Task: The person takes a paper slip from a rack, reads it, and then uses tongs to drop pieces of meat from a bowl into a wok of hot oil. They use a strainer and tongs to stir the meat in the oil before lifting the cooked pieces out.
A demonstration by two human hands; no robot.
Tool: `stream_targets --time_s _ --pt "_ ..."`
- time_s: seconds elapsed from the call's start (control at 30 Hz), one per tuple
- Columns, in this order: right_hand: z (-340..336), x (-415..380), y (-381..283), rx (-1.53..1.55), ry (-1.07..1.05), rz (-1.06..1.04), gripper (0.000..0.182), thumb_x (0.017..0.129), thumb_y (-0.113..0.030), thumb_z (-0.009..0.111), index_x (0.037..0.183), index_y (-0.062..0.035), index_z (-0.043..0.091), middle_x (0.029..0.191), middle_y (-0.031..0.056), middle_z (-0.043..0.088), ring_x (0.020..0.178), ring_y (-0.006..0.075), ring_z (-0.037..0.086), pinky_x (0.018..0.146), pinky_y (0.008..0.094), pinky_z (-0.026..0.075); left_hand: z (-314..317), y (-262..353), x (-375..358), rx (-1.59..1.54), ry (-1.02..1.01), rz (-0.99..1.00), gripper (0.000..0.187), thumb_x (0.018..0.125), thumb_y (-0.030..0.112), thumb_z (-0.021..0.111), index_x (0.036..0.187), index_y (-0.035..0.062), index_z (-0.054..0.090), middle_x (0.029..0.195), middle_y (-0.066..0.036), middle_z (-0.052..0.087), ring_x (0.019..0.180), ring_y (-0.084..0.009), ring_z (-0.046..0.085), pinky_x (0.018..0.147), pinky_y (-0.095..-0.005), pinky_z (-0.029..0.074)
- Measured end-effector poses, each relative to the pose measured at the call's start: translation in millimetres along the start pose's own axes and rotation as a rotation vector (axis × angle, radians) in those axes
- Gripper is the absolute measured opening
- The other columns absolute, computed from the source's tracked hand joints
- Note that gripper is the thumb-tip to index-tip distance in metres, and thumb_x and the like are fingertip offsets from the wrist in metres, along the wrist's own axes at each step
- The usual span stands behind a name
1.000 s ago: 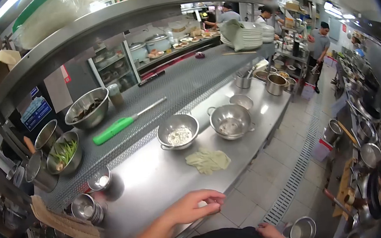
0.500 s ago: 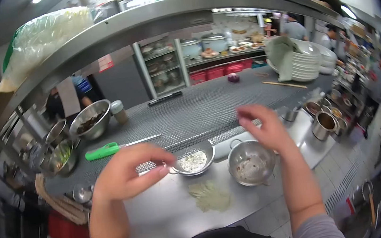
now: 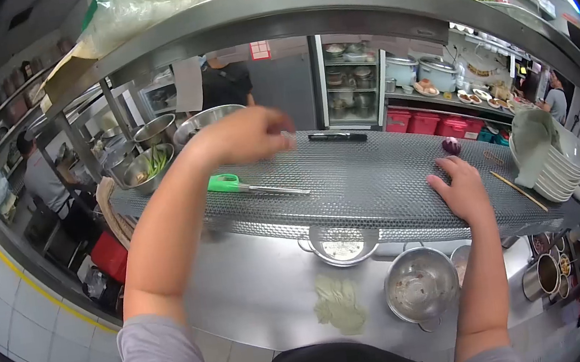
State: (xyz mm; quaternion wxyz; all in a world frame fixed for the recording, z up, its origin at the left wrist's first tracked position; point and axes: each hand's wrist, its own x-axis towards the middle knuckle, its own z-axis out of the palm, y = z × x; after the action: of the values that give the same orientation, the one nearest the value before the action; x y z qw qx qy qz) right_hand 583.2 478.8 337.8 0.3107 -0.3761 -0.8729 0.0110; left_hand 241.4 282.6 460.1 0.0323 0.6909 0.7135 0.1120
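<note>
My left hand point(image 3: 245, 137) is raised over the left part of the perforated metal shelf point(image 3: 384, 184), in front of a steel bowl point(image 3: 200, 123). Its fingers are bent, apart and slightly blurred, with nothing seen in them. Below it lies a green-handled lighter point(image 3: 225, 183) with a long metal rod. My right hand point(image 3: 463, 188) rests on the shelf with fingers spread, just short of a red onion point(image 3: 451, 146). Under the shelf, on the steel counter, are a strainer-like pan point(image 3: 345, 248), a steel colander point(image 3: 421, 284) and a crumpled pale glove point(image 3: 339, 304).
Stacked white plates point(image 3: 556, 166) and a chopstick point(image 3: 519, 190) are at the shelf's right end. A black marker point(image 3: 337, 137) lies toward the back. Left stands a bowl of green vegetables point(image 3: 149, 168). An overhead steel rail point(image 3: 326, 3) crosses above. A co-worker point(image 3: 50, 170) is at far left.
The view has turned left. My left hand has risen from above the counter to near the steel bowl. My right hand has moved forward onto the shelf by the onion.
</note>
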Motion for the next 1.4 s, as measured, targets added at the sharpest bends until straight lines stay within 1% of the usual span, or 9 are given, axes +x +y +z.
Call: stream_targets --time_s 0.1,0.2,0.27,0.4,0.43,0.6,0.77,1.07,1.4 --pt "-3 0 -4 0.034 0.006 0.002 0.043 0.084 -0.033 0.067 0.114 -0.0023 0.065 0.123 0.0170 0.061 0.116 0.0346 0.055 0.102 0.0423 0.040 -10 -30 40 -0.265 0.094 -0.183 0.037 0.089 0.029 0.064 0.117 0.0058 0.062 0.096 -0.007 0.069 0.087 -0.0142 0.066 0.077 -0.0307 0.052" --pt "-2 2 0 0.081 0.000 0.020 0.042 0.083 -0.030 0.068 0.112 -0.0003 0.065 0.121 0.0177 0.062 0.113 0.0353 0.058 0.099 0.0419 0.043 -9 -66 90 -0.031 0.153 0.067 0.034 0.089 0.029 0.065 0.113 0.0055 0.061 0.098 -0.007 0.067 0.087 -0.0149 0.065 0.078 -0.0316 0.053" --pt "-5 2 -4 0.075 0.009 0.020 0.042 0.083 -0.029 0.069 0.112 0.0008 0.065 0.119 0.0179 0.063 0.111 0.0351 0.059 0.097 0.0409 0.045 -6 -53 101 -1.199 0.468 -0.286 0.039 0.088 0.030 0.066 0.114 0.0022 0.057 0.098 -0.010 0.063 0.087 -0.0201 0.066 0.078 -0.0344 0.055" --pt "-8 1 -8 0.055 -0.007 0.058 0.042 0.083 -0.029 0.068 0.113 0.0008 0.065 0.121 0.0171 0.062 0.113 0.0337 0.059 0.098 0.0395 0.045 1 -59 131 -1.769 0.734 -0.099 0.077 0.084 0.040 0.067 0.138 -0.0017 0.032 0.115 -0.023 0.051 0.100 -0.0325 0.060 0.089 -0.0447 0.051" --pt "-7 1 -7 0.056 -0.008 0.058 0.041 0.084 -0.028 0.068 0.113 0.0009 0.065 0.122 0.0169 0.062 0.114 0.0335 0.058 0.099 0.0393 0.044 0 -59 135 -1.802 0.720 -0.056 0.083 0.083 0.039 0.066 0.144 0.0014 0.022 0.120 -0.026 0.047 0.104 -0.0353 0.057 0.093 -0.0463 0.048" --pt "-6 2 -5 0.057 -0.027 0.065 0.041 0.084 -0.028 0.067 0.113 0.0008 0.065 0.124 0.0165 0.061 0.116 0.0328 0.057 0.100 0.0388 0.044 4 -50 152 -1.910 0.731 -0.069 0.068 0.084 0.026 0.061 0.140 0.0047 0.029 0.113 -0.023 0.051 0.101 -0.0324 0.058 0.090 -0.0440 0.049" --pt "-4 4 -3 0.052 -0.029 0.094 0.041 0.085 -0.030 0.067 0.112 0.0001 0.066 0.125 0.0162 0.061 0.116 0.0325 0.057 0.101 0.0383 0.043 4 -65 171 -1.949 0.718 0.077 0.035 0.082 0.015 0.061 0.114 0.0064 0.050 0.105 -0.013 0.056 0.094 -0.0271 0.060 0.082 -0.0392 0.050" --pt "-2 4 -1 0.038 -0.014 0.079 0.039 0.085 -0.029 0.066 0.111 -0.0004 0.066 0.124 0.0159 0.061 0.116 0.0317 0.057 0.100 0.0378 0.043 25 -61 179 -2.070 0.673 0.041 0.012 0.080 0.009 0.058 0.091 0.0105 0.054 0.081 -0.003 0.054 0.076 -0.0183 0.057 0.074 -0.0360 0.047" --pt "-3 3 -1 0.046 0.007 0.078 0.037 0.085 -0.028 0.066 0.110 -0.0003 0.067 0.122 0.0164 0.062 0.115 0.0324 0.058 0.099 0.0380 0.044 42 -45 195 -2.169 0.682 0.190 0.013 0.072 0.003 0.059 0.073 0.0106 0.049 0.070 -0.003 0.048 0.061 -0.0157 0.045 0.064 -0.0330 0.039"
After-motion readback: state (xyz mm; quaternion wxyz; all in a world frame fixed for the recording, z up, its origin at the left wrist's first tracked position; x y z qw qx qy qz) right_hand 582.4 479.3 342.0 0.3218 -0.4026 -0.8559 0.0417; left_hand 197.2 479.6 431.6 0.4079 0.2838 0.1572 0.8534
